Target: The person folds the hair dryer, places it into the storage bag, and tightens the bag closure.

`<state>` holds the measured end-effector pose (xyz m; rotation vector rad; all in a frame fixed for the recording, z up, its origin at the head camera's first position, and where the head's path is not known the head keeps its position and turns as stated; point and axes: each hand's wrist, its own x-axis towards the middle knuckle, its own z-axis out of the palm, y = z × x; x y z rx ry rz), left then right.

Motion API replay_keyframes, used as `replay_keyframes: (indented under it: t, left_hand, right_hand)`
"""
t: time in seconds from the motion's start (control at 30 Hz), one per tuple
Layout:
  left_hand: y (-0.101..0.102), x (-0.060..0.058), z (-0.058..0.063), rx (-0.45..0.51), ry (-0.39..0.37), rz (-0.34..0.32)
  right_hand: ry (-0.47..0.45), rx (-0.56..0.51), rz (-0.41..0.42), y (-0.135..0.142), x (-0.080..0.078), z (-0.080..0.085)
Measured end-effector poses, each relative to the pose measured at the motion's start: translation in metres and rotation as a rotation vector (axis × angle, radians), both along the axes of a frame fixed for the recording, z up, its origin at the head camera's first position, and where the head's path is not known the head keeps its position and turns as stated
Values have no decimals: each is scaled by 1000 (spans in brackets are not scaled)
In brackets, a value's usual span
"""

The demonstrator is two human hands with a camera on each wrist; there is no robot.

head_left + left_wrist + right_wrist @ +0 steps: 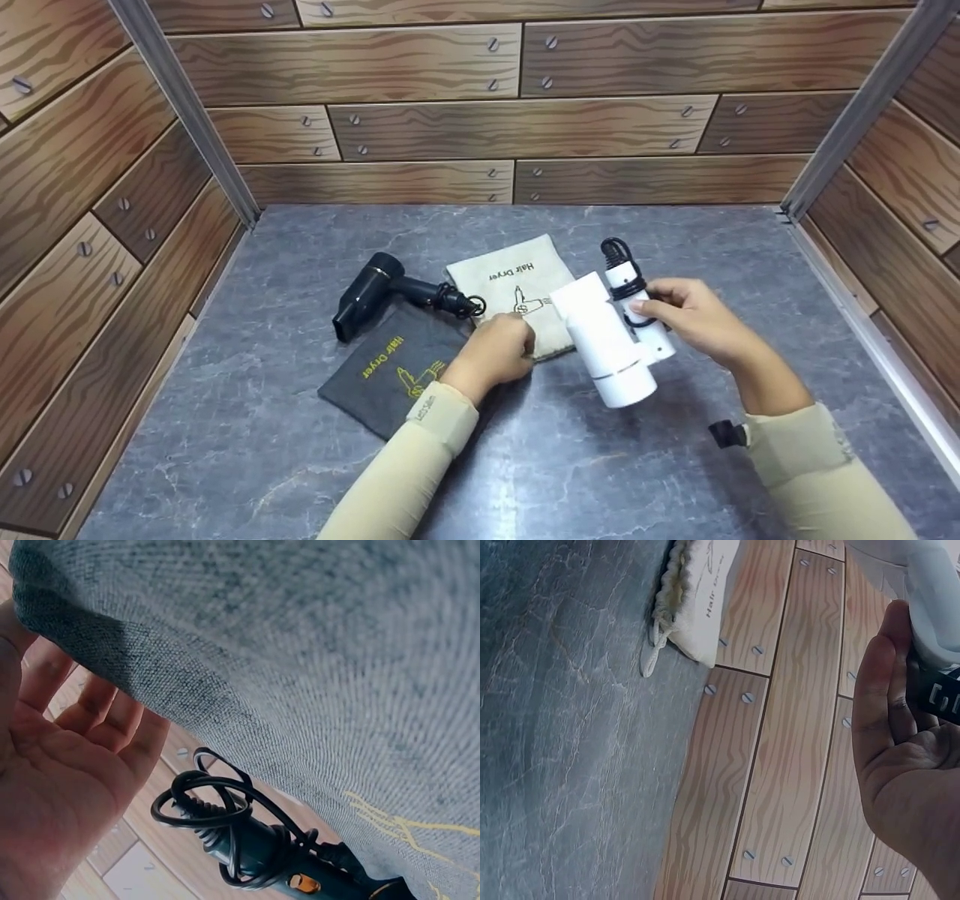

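Note:
My right hand (701,319) grips a white hair dryer (604,341) by its handle, thumb on the near side, holding it over the tabletop. A black cord is wound round that handle. In the right wrist view the dryer (934,607) shows only in part. My left hand (495,349) pinches the upper right edge of a dark grey hair dryer pouch (360,397). The left wrist view shows the pouch cloth (262,637) close up, its edge between thumb and fingers. Beyond it lies a cream hair dryer pouch (517,266), partly behind my left hand.
A black hair dryer (367,292) with its cord wrapped at the handle end lies just behind the grey pouch. The grey marbled tabletop (247,450) is bounded by wood-patterned walls (420,67) at the back and both sides.

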<state>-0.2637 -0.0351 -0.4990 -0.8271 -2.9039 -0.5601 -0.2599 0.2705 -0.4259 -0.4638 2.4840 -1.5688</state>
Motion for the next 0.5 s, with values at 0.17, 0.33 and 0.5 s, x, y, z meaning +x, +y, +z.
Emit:
replay_keyframes:
  t: [0.17,0.33,0.5]
  left_hand:
    - [0,-1,-4,60,-13,3]
    - [-1,-3,-1,147,-1,16]
    - [-1,-4,6,218,-7,52]
  right_hand:
    - [8,1,-3,-1,2,-3]
    - [12,9,2,-1,3,-2]
    - [56,-2,-37,-4,4,-1]
